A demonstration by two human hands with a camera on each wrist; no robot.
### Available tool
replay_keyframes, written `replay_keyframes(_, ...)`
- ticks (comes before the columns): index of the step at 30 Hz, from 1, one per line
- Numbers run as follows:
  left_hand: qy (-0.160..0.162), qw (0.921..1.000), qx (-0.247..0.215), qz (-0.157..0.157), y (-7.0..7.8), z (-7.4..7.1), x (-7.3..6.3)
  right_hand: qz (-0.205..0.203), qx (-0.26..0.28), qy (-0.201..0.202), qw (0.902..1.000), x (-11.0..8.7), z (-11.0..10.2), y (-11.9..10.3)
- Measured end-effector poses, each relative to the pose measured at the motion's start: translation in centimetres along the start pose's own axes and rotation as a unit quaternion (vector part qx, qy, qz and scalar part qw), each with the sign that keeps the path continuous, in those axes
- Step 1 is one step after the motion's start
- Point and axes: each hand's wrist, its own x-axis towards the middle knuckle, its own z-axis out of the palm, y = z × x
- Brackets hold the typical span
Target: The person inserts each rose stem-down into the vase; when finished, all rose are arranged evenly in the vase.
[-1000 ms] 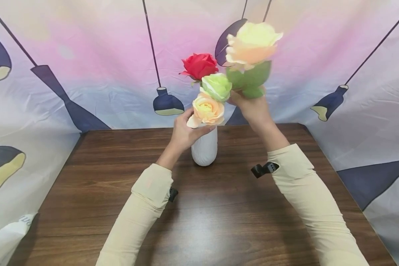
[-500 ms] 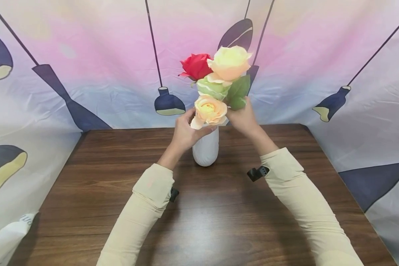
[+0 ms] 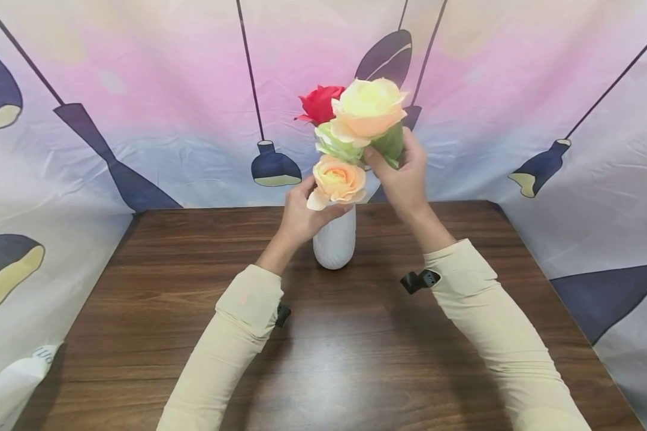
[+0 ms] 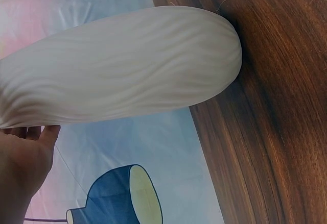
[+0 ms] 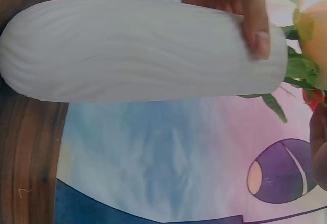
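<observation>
A tall white vase [image 3: 334, 242] with a rippled surface stands upright on the table. My left hand [image 3: 301, 215] grips it near its top, the thumb across the front, as the right wrist view also shows. Above its mouth sit a peach rose [image 3: 338, 179] in front, a pale green rose [image 3: 331, 142] behind it and a red rose [image 3: 318, 103] at the back. My right hand [image 3: 408, 182] holds a large cream rose [image 3: 369, 108] just under its bloom, around its green leaves [image 3: 390, 143]. The cream rose overlaps the red and green ones in the head view; its lower stem is hidden.
The dark wooden table [image 3: 323, 359] has a printed cloth backdrop [image 3: 183, 120] with lamp drawings close behind it and at both sides. A white crumpled sheet [image 3: 16, 383] hangs by the table's left edge. Black cameras sit at both wrists.
My right hand has brought the cream rose down and left to the other flowers over the vase, then shifted up close under its bloom. My left hand stays on the vase.
</observation>
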Motion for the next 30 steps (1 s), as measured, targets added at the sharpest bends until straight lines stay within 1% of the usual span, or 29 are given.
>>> replay_keyframes(3, 0.0, 1.0, -0.002, 0.003, 0.1, 0.0, 0.0, -0.006, 0.009, 0.011, 0.9999, 0.3, 0.0, -0.4)
replay_keyframes(7, -0.002, 1.0, -0.005, 0.004, 0.2, -0.1, -0.1, -0.002, 0.048, 0.013, 0.9988, 0.7, 0.0, -0.7)
replay_keyframes(10, 0.0, 1.0, 0.0, 0.0, 0.2, -0.1, -0.1, 0.0, 0.052, 0.017, 0.9985, 0.9, -0.1, -0.9)
replay_keyframes(14, 0.004, 1.0, 0.007, -0.006, 0.2, 0.0, -0.1, -0.004, 0.033, 0.02, 0.9993, 1.0, -0.2, -1.3)
replay_keyframes(20, 0.005, 0.9999, 0.011, -0.007, 0.2, 0.0, -0.1, -0.001, 0.017, 0.007, 0.9998, 1.1, -0.5, -1.6)
replay_keyframes(23, 0.003, 0.9999, 0.012, -0.005, 0.1, 0.0, -0.1, 0.015, 0.009, -0.009, 0.9998, 1.1, -0.6, -1.6)
replay_keyframes(27, -0.002, 0.9999, 0.01, 0.003, 0.0, 0.0, -0.1, 0.046, -0.005, -0.033, 0.9984, 1.0, -0.7, -1.4)
replay_keyframes(30, -0.004, 0.9999, 0.007, 0.007, 0.0, -0.1, -0.1, 0.06, -0.02, -0.042, 0.9971, 0.9, -0.7, -1.3)
